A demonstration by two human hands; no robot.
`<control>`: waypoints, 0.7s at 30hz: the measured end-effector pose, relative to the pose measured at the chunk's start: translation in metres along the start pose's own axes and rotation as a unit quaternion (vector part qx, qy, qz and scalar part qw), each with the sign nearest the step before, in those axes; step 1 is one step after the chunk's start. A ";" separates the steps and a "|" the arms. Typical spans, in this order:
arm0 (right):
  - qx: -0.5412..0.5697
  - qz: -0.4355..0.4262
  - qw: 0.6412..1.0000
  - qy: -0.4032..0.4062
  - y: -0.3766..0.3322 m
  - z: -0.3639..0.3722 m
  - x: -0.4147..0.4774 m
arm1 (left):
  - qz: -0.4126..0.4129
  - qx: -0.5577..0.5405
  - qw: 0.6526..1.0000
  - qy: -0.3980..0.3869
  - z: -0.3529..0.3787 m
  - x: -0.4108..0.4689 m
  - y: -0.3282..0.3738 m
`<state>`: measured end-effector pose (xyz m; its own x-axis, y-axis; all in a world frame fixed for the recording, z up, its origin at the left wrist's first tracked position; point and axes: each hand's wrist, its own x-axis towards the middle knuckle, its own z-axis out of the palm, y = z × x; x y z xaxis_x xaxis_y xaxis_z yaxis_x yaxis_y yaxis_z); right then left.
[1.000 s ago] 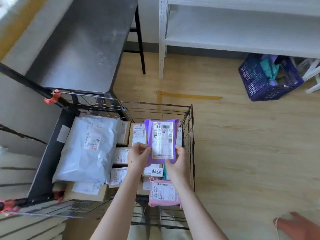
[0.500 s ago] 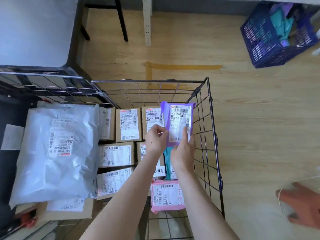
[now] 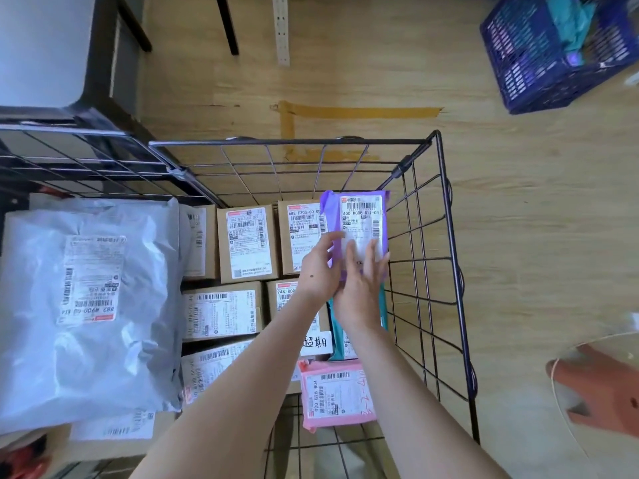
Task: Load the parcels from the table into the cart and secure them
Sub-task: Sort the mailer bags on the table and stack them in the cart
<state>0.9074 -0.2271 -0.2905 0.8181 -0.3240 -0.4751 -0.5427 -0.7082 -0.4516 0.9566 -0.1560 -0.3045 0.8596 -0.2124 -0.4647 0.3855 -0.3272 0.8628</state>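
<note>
Purple parcel (image 3: 358, 219) is in the far right corner of the wire cart (image 3: 294, 142), close to the right mesh wall, over a cardboard box and the far end of a teal parcel (image 3: 382, 305); can't tell if it rests on them. Left grip (image 3: 320, 267) pinches its left edge, thumb on the front, other fingers hidden behind. Right grip (image 3: 363, 281) lies flat on the white barcode label with straight fingers, not curled round it. Purple parcel is a glossy plastic mailer, rectangular, slightly crinkled at the top. Cart is thin black wire grid, open-topped, square corners. Inside it, brown cardboard boxes (image 3: 247, 243) are packed in tight rows, each with a white printed label. A big grey poly bag (image 3: 86, 305), soft and wrinkled, covers the left part. A pink mailer (image 3: 337, 395) lies flat at the near right with red handwriting, and a white handwritten note (image 3: 316, 342) lies between it and the boxes. Both forearms reach over the near boxes and pink mailer. Grey worktop (image 3: 38, 46) with dark legs stands far left. On the pale wood floor (image 3: 518, 236) are a strip of tan tape (image 3: 345, 112) and a blue slotted crate (image 3: 553, 53) holding teal stuff, far right. A blurred reddish hand shape (image 3: 601, 395) is at lower right
</note>
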 end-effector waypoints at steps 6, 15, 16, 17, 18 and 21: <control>-0.027 0.018 0.999 -0.033 0.000 -0.008 0.007 | -0.006 0.016 1.000 -0.002 0.000 0.000 0.005; 0.000 -0.013 1.000 -0.017 0.002 -0.019 -0.010 | -0.043 0.041 0.998 0.006 -0.019 -0.026 -0.008; 0.005 -0.023 1.000 -0.008 0.002 -0.020 -0.013 | -0.047 0.059 0.997 0.013 -0.024 -0.033 -0.013; 0.013 -0.030 0.999 -0.003 0.003 -0.020 -0.018 | -0.049 0.078 0.996 0.017 -0.029 -0.041 -0.018; 0.019 -0.035 0.999 0.003 0.003 -0.020 -0.021 | -0.050 0.092 0.994 0.018 -0.034 -0.048 -0.024; 0.017 -0.047 0.999 0.006 0.004 -0.022 -0.032 | -0.071 0.116 0.991 0.023 -0.046 -0.064 -0.032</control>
<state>0.8833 -0.2327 -0.2605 0.8684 -0.2641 -0.4198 -0.4687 -0.7139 -0.5203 0.9045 -0.0893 -0.2933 0.8191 -0.1089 -0.5633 0.4205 -0.5538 0.7186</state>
